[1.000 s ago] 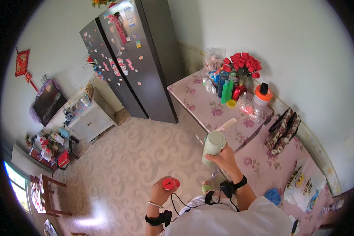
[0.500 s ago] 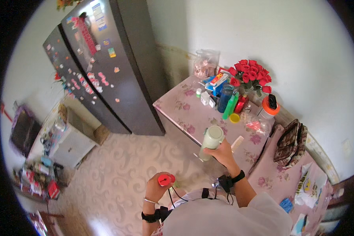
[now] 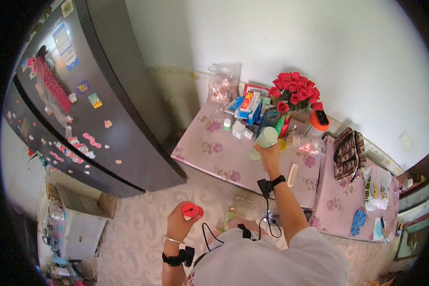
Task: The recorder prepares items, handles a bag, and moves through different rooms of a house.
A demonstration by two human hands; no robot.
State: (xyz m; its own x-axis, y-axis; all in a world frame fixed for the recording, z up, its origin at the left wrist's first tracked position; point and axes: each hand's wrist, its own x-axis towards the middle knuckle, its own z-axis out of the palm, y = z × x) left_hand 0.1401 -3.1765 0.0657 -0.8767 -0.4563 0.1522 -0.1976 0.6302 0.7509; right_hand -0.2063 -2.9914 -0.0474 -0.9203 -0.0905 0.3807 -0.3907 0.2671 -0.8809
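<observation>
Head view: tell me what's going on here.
A person's left hand holds a small red object out over the floor. The right hand grips a pale green bottle at the flower-patterned table. Just beyond stand a dark blue bottle and red roses. Whether the green bottle touches the tabletop, I can't tell.

A fridge (image 3: 124, 143) stands at left; right of it are roses (image 3: 298, 87), a brown bag (image 3: 350, 156) and a white bag (image 3: 377, 186).

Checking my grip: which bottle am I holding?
The pale green bottle: your right hand grips it, while the blue bottle and bright green bottle are on the table.
</observation>
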